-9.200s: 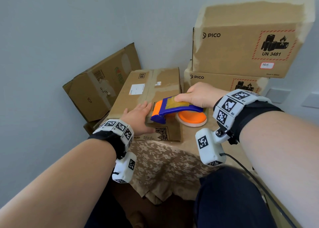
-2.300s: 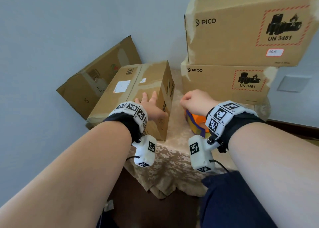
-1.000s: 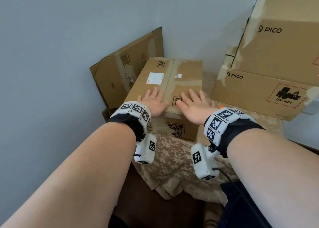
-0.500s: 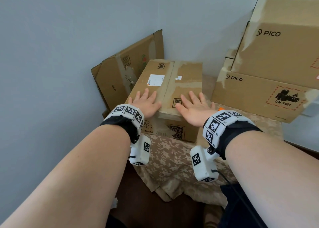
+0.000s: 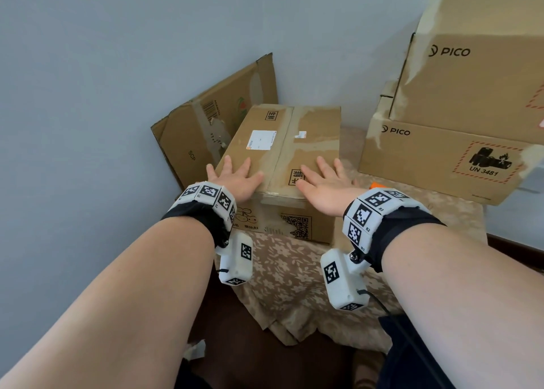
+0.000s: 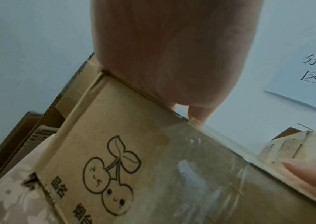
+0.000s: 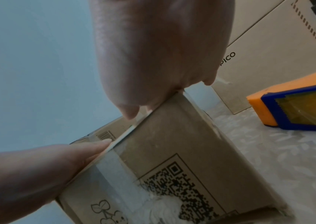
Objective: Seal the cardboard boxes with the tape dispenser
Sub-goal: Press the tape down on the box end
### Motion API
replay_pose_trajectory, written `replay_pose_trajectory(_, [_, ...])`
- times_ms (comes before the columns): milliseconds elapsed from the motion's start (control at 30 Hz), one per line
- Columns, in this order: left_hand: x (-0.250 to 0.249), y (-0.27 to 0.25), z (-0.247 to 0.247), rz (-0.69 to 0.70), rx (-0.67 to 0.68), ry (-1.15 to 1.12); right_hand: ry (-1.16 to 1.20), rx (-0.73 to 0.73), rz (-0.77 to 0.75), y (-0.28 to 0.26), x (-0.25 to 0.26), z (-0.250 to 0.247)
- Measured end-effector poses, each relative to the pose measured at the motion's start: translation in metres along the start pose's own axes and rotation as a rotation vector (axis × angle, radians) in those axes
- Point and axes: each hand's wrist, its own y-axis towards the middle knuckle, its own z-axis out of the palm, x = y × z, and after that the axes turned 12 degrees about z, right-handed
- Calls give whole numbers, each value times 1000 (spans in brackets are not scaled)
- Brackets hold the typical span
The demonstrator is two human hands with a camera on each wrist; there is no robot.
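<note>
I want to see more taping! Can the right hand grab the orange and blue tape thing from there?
Probably yes. The orange and blue plastic tape dispenser lies on the flowered tablecloth just right of the right hand, which rests flat on the brown cardboard box. Nothing sits between them.

The tape dispenser point(image 7: 295, 109) ran off the right edge of the right wrist view, and in the head view only an orange sliver point(image 5: 377, 185) showed behind the right hand point(image 5: 326, 187). The 2 PICO boxes point(image 5: 459, 156) were cut by the right edge, 1 hazard label only partly seen. Small print on the white label point(image 5: 260, 139) was too small to read. Both wrist views hid the fingertips behind the palms.
</note>
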Motion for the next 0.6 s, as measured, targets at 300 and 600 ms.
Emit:
replay_pose_trajectory(300, [-46,-23,-1,353,60,182,-18,124,-10,-5,-2,-37])
replay_pose_trajectory(600, [-83,-26,12,455,14,525,-268,188,-239,-2,-27,-50])
